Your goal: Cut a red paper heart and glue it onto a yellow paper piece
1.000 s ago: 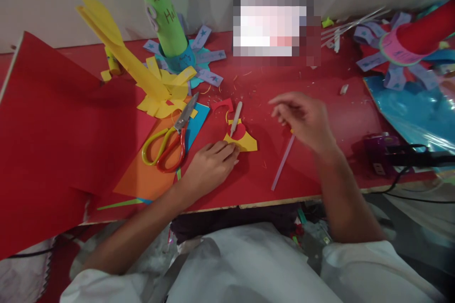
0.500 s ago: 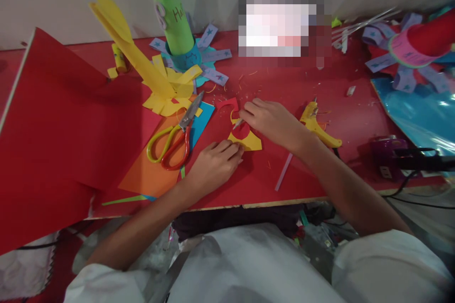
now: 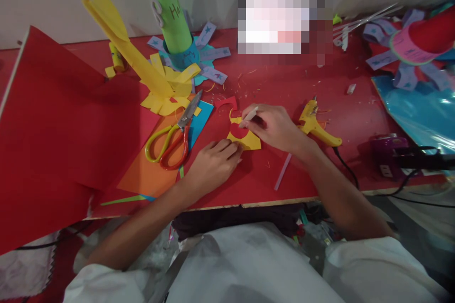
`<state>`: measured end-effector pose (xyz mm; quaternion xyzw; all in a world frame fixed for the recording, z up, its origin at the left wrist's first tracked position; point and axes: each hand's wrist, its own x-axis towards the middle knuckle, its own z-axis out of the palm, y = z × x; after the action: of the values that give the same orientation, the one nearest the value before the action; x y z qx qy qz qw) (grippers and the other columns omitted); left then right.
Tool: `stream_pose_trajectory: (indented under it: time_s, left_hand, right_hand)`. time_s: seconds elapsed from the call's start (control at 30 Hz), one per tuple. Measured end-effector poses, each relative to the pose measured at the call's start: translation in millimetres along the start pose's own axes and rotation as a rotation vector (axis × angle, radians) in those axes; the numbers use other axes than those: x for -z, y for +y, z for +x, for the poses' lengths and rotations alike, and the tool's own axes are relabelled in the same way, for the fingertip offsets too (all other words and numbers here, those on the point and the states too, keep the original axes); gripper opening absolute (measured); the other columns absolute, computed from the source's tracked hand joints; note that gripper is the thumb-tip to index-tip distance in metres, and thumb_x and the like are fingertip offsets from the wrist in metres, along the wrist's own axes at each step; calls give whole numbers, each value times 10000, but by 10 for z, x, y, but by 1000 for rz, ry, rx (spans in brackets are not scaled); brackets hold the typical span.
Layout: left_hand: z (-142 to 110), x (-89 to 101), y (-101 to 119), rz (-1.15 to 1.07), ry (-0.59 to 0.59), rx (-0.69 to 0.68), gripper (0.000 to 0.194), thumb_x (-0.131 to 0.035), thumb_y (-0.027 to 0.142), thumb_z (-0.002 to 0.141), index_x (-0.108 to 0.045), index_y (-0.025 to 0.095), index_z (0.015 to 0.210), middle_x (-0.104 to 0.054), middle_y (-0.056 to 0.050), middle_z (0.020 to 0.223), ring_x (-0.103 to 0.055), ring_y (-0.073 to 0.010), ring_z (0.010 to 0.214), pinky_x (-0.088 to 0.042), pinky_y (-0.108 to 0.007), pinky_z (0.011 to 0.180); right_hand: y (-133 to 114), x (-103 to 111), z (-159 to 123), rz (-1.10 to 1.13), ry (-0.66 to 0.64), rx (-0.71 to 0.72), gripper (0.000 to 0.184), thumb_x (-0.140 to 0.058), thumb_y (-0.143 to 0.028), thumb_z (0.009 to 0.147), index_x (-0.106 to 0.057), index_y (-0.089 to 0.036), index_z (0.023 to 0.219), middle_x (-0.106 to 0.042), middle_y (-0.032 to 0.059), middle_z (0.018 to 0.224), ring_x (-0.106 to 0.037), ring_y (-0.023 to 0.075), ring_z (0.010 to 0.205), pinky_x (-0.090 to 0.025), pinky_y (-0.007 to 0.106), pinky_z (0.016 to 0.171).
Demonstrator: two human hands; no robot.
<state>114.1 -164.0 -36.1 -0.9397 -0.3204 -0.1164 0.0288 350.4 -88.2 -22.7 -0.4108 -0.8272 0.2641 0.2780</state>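
Right fingers pinched on a white stick over the yellow-and-red paper piece.

Your right hand (image 3: 275,125) grips the white stick (image 3: 249,116); your left hand (image 3: 213,163) curls its fingers together, pressing the paper piece (image 3: 247,139) flat on the red table (image 3: 320,85). If your press slackens, the paper could shift. The glue gun (image 3: 316,125) just beside your wrist could burn you. No containers visible.

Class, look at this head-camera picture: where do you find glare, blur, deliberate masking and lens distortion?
Head view: glare streaks the blue foil at right; a pixelated block masks something by the wall; corners darken and smear; the table edge bows, showing wide-angle distortion; the hands and scissors are fairly sharp.
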Motion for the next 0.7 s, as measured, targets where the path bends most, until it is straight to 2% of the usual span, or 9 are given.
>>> stream_pose_trajectory:
  time_s: [0.13, 0.53, 0.7]
  left_hand:
    - [1, -4, 1, -18, -3, 3, 216, -605, 238, 1127, -732, 121, 1256, -786, -80, 1207, -716, -226, 1070, -582, -381, 839]
    - [2, -1, 2, -25, 2, 9, 213, -606, 229, 1124, -723, 117, 1263, -781, -79, 1209, -706, -224, 1063, -565, -379, 843]
    - [5, 1, 6, -14, -2, 12, 214, -620, 228, 1119, -718, 120, 1276, -782, -75, 1218, -705, -222, 1058, -565, -379, 838]
  right_hand:
    - [62, -113, 15, -23, -27, -21, 177, -573, -304, 1087, -637, -246, 931, -796, 67, 1025, -730, 242, 936, -522, 376, 870]
    - [21, -121, 13, -44, -62, -13, 160, -552, -330, 1092, -619, -244, 975, -786, 86, 1043, -728, 257, 980, -507, 368, 902]
    - [25, -97, 8, -37, -64, -10, 190, -561, -350, 1092, -631, -238, 956, -765, 77, 982, -709, 245, 924, -496, 359, 871]
